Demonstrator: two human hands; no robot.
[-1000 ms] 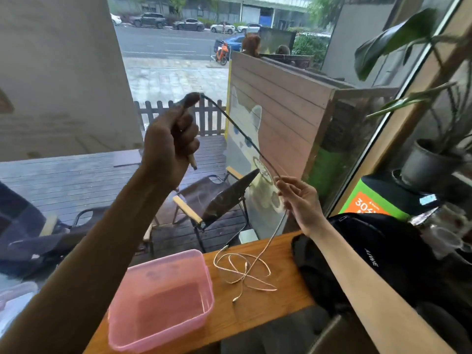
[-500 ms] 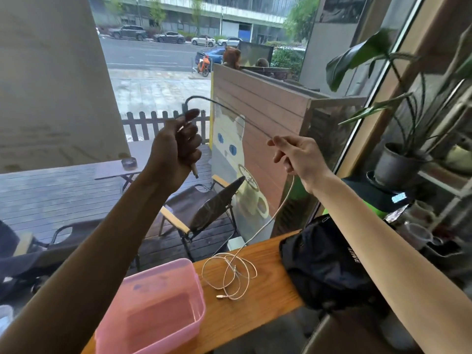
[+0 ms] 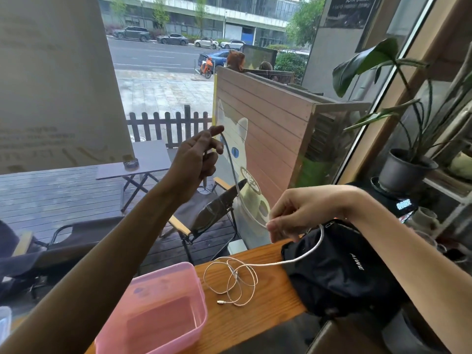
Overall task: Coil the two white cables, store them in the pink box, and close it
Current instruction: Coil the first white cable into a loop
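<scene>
My left hand is raised in front of the window and pinches one end of a white cable. The cable hangs in a curve down to my right hand, which grips it lower, just above the black bag. From there it runs over the bag's edge to a loose tangle of thin white cable lying on the wooden counter. The pink box stands open and empty at the counter's left, no lid in view.
A black bag lies on the counter right of the tangle. A potted plant and cups stand on shelves at the right. The window glass is directly behind the counter; chairs and a small table are outside.
My right hand has dropped from head height down to just above the bag, sliding along the cable. The cable between my hands now hangs in a curve. My left hand's fingers have loosened.
</scene>
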